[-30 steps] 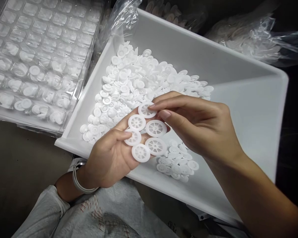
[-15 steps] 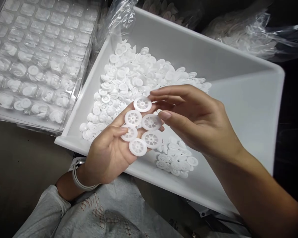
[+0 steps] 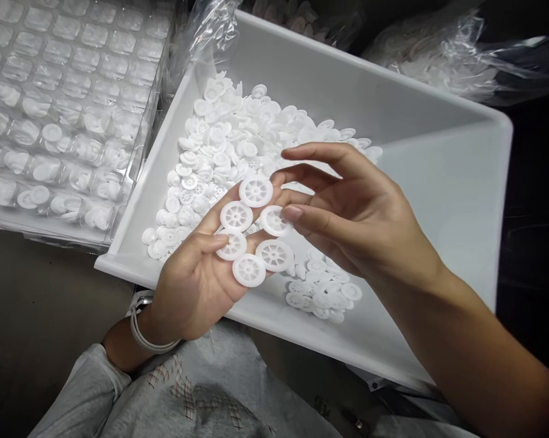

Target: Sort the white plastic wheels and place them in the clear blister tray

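My left hand [image 3: 201,286] is palm up above the near side of the white bin, with several white plastic spoked wheels [image 3: 249,270] spread over its palm and fingers. Its thumb presses on one wheel [image 3: 232,244] at the left of the group. From the right, my right hand [image 3: 360,213] has its thumb tip on the edge of another wheel [image 3: 274,221], pinching it, with the other fingers curved behind and the index finger raised. Two more wheels, one at the top [image 3: 256,191] and one at the lower right [image 3: 275,255], lie flat, spokes facing up.
The white bin [image 3: 442,182] holds a large heap of white wheels [image 3: 238,134] and a smaller pile [image 3: 322,289] near its front wall. On the left lies a clear compartment tray [image 3: 73,79] with white parts in several pockets. Clear plastic bags [image 3: 442,58] of parts stand behind the bin.
My right thumb has moved onto the right-hand wheel, which now sits tilted under it. The right index finger has lifted away from the top wheel. The whole view has shifted slightly.
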`<state>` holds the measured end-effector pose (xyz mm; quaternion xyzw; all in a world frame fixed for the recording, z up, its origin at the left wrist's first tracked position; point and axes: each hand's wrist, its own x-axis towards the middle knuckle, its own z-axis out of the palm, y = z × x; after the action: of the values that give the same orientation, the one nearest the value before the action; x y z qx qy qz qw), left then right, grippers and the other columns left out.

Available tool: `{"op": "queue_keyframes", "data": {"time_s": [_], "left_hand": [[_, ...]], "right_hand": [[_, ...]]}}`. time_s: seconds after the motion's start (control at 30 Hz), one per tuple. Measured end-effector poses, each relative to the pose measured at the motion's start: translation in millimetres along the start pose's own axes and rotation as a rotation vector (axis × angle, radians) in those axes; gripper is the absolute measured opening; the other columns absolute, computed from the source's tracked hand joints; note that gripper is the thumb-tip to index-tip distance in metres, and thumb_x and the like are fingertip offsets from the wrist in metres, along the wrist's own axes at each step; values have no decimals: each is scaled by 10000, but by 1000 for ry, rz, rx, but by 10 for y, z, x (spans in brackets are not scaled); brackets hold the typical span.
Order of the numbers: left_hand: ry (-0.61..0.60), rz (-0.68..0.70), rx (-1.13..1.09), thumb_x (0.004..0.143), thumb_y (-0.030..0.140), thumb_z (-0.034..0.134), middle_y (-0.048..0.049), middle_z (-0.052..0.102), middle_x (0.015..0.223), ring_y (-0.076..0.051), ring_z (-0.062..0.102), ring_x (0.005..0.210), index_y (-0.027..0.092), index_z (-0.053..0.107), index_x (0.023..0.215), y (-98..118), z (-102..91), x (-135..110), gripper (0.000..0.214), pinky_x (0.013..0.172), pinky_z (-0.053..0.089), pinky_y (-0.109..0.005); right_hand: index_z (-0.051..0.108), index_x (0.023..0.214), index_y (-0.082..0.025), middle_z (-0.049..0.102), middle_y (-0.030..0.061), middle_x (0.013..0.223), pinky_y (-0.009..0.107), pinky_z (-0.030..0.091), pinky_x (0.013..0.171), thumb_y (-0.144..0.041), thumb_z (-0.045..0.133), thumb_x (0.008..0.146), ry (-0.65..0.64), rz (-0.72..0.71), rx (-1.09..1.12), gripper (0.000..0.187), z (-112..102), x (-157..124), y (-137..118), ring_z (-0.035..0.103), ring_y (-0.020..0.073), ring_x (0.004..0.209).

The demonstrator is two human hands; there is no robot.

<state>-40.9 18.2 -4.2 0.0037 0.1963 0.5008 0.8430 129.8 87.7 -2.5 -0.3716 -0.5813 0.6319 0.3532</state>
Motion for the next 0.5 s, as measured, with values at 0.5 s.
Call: {"op": "queue_keyframes", "data": {"time_s": [0.5], "left_hand": [[-6, 18, 6, 907, 151, 409, -40, 554, 1439, -304, 432, 1400, 219, 456, 1421, -10, 3, -11, 521, 1138, 393, -521]], "right_hand": [[637, 1077, -367, 575, -5, 939, 250, 593, 674, -86, 732, 740, 171, -165, -135, 448, 53, -48, -39, 602, 135, 862]]}}
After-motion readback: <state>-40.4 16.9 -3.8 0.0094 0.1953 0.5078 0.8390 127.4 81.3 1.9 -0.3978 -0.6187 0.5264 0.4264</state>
